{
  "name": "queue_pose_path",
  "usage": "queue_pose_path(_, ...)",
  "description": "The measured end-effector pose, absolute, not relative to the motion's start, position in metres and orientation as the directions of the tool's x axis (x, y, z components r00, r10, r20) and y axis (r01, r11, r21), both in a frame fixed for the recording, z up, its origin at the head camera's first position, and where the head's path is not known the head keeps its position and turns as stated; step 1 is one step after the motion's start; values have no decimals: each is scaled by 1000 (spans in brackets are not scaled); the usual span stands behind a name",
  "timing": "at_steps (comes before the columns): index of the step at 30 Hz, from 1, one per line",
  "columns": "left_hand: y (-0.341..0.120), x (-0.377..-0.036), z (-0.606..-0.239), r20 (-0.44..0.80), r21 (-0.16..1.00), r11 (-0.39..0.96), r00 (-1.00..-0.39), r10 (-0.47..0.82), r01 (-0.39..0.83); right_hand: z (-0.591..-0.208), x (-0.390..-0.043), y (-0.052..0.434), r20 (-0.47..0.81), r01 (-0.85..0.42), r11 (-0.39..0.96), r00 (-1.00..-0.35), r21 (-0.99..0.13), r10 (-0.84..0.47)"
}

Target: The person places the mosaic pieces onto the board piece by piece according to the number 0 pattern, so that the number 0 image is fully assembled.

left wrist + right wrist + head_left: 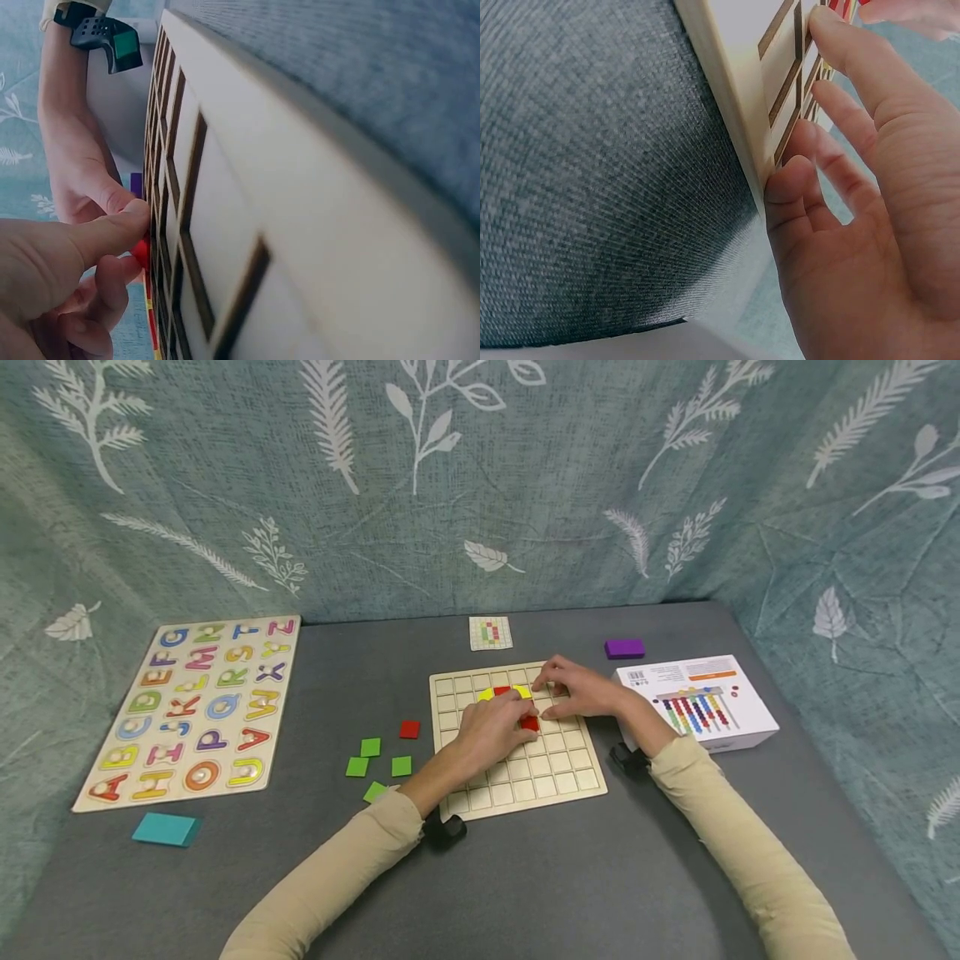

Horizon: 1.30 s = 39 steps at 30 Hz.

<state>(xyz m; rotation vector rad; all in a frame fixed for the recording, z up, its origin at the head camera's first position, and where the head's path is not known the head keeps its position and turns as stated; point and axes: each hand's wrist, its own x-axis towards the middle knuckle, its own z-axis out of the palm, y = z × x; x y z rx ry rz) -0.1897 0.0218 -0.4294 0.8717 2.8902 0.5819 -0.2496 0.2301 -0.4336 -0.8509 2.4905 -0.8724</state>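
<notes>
A wooden grid board (555,785) lies in front of me, with yellow tiles (486,694) and red tiles (501,691) in its upper cells. Over the board's middle, my left hand (487,727) pinches a red square tile (141,252) between thumb and curled fingers, close to the grid. Part of that tile is hidden by the fingers. My right hand (581,689) rests at the board's right side, its fingers spread and lightly bent. In the right wrist view, the fingertips (786,180) touch the board's edge and grid, with nothing held.
Several green tiles (401,766) and a red tile (409,729) lie left of the board. A pattern card (491,633) is behind it. Around stand an alphabet puzzle (258,752), a teal block (165,829), a purple block (625,649) and a white box (738,706).
</notes>
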Motion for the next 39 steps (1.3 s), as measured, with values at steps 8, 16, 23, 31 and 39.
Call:
queue_pose_path(8,26,-189,-425,34,268,782,-817,576,563,-430,-250,229,-145,-417,632,-751,-653,-644)
queue_pose_path(16,29,-190,-423,31,256,785,-816,577,564,-430,-251,230,-131,-424,629,-754,-652,-644)
queue_pose_path(23,5,-172,-415,-27,364,753,-802,596,548,-433,-248,229,-141,-423,634,-751,-648,-645)
queue_pose_path(31,-76,-160,-405,33,534,712,-853,521,456,-430,-247,230,-161,-399,621,-741,-675,-652)
queue_pose_path(39,-160,-159,-416,12,615,731,-930,366,296,-430,-247,230,-158,-405,614,-735,-677,-659)
